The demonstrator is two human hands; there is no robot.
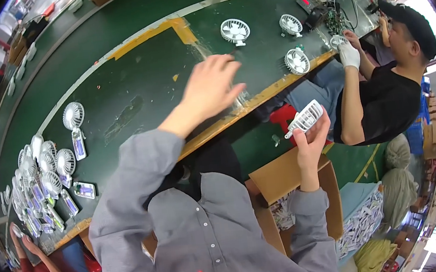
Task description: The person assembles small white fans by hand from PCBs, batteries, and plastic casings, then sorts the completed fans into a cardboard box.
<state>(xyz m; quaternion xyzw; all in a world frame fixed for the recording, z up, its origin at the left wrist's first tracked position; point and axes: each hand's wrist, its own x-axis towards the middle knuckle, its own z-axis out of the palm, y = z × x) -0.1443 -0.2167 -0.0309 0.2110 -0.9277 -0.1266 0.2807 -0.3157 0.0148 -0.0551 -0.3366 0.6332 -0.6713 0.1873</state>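
Observation:
My left hand [211,85] reaches over the green table [143,91], thumb apart from the stretched fingers, with nothing plainly held. Just beyond its fingertips lies a white fan head [235,31] with a short stub pointing toward me. In my right hand [315,140] is a white plastic fan handle shell [306,118], held up off the table's edge with its ribbed inner side showing. Below that hand stands an open cardboard box [281,170] with white parts inside. Two more fan heads, one farther back [290,25] and one nearer [297,61], lie to the right.
At the left, several white fans with handles [39,175] are heaped, and one fan [73,117] lies apart. On the right a co-worker [384,85] in a white glove handles a fan part beside wires. A blue-lined container [354,201] of white parts stands on the floor.

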